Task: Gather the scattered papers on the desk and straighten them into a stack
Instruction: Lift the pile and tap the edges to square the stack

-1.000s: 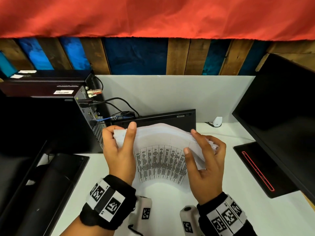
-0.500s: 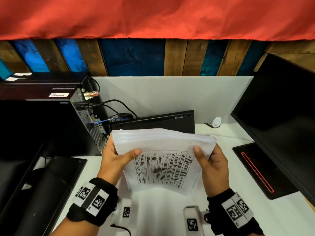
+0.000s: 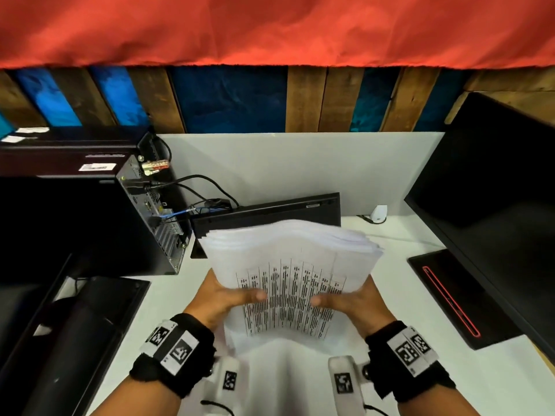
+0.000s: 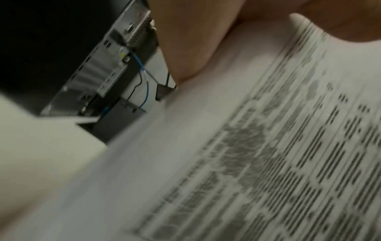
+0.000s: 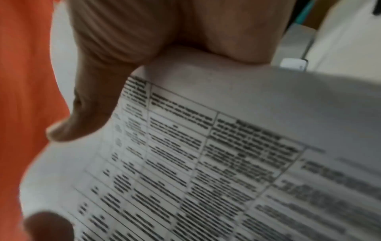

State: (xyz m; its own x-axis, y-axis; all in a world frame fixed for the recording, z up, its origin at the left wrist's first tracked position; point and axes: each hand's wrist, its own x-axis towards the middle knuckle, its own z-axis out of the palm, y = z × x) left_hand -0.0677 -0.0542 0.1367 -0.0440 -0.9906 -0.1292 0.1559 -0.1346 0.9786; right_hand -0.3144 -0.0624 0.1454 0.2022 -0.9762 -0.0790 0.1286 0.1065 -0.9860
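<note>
Both hands hold the stack of papers (image 3: 288, 265) up over the middle of the white surface (image 3: 405, 385); left hand (image 3: 222, 298) and right hand (image 3: 354, 301) grip its side edges, thumbs on the printed top sheet, fingers curled behind. A computer tower (image 3: 90, 223) stands far left and a dark monitor (image 3: 495, 190) at right. A white partition (image 3: 300, 166) backs the surface, with wood-and-blue planks and a red cloth (image 3: 270, 28) above
</note>
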